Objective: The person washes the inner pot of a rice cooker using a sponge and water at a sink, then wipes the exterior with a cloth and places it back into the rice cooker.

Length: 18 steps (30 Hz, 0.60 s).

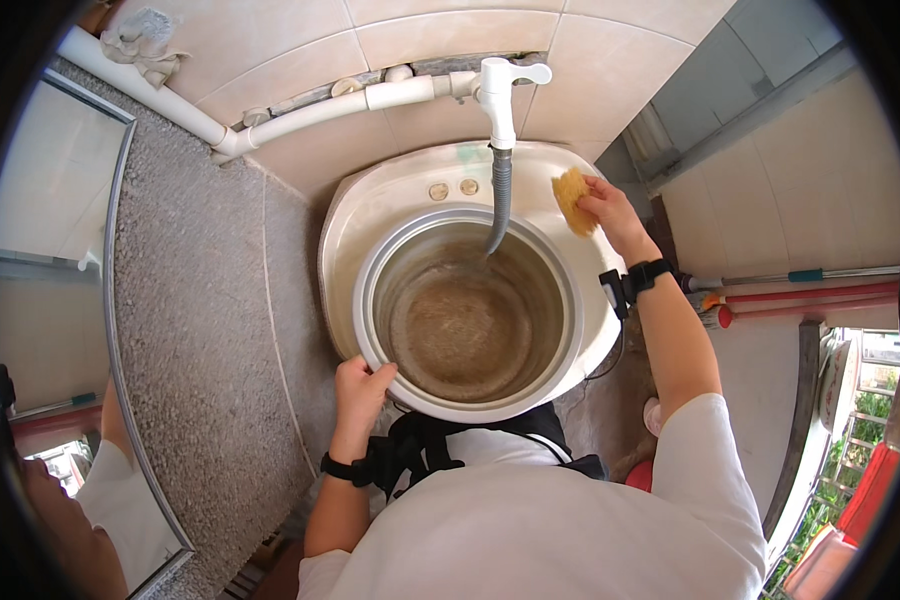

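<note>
A large round metal pot (572, 319) with a wide grey rim rests over the washbasin (341, 255). Its inside looks brownish and dull; shallow water may lie on the bottom. My left hand (361, 390) grips the near-left rim, thumb over the edge. Pinched in my right hand (616, 214) is a yellow sponge-like pad (572, 201), held above the basin's right side, apart from the pot. From the white plastic tap (497, 101), a grey corrugated hose (501, 187) hangs down into the pot's mouth. Whether water flows from it is hard to tell.
White pipe (300, 124) runs along the tiled wall, with a cloth (146, 49) draped at upper left. A framed mirror (52, 225) stands on the left against a rough grey wall (187, 300). Long-handled cleaning tools (810, 296) lean on the right.
</note>
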Each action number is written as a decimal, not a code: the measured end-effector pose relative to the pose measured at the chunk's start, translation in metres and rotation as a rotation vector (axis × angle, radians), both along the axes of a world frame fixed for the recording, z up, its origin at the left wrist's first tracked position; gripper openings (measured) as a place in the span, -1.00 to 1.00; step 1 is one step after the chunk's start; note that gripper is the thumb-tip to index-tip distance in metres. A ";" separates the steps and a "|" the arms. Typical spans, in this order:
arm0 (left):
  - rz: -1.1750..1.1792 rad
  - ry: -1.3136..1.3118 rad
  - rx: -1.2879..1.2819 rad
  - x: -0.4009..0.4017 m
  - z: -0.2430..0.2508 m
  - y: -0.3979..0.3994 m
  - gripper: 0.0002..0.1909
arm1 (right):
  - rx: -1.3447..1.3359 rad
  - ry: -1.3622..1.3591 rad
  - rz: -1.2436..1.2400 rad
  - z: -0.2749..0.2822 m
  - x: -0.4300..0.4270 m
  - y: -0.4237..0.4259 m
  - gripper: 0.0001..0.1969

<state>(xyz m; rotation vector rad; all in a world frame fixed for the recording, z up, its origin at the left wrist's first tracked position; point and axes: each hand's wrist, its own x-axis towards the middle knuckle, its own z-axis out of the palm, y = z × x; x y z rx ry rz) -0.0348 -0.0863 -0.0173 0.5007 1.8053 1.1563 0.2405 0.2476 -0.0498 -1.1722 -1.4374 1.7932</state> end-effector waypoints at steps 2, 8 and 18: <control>-0.001 -0.007 0.009 0.001 0.002 0.002 -0.91 | 0.050 -0.040 0.024 -0.010 -0.008 0.011 -0.56; -0.045 0.036 -0.013 -0.005 -0.003 -0.002 -0.88 | 0.725 -0.367 0.001 0.052 -0.054 0.012 -0.61; -0.078 0.078 -0.074 -0.008 -0.007 -0.005 -0.83 | 0.700 -0.041 0.279 0.159 -0.099 0.021 -0.67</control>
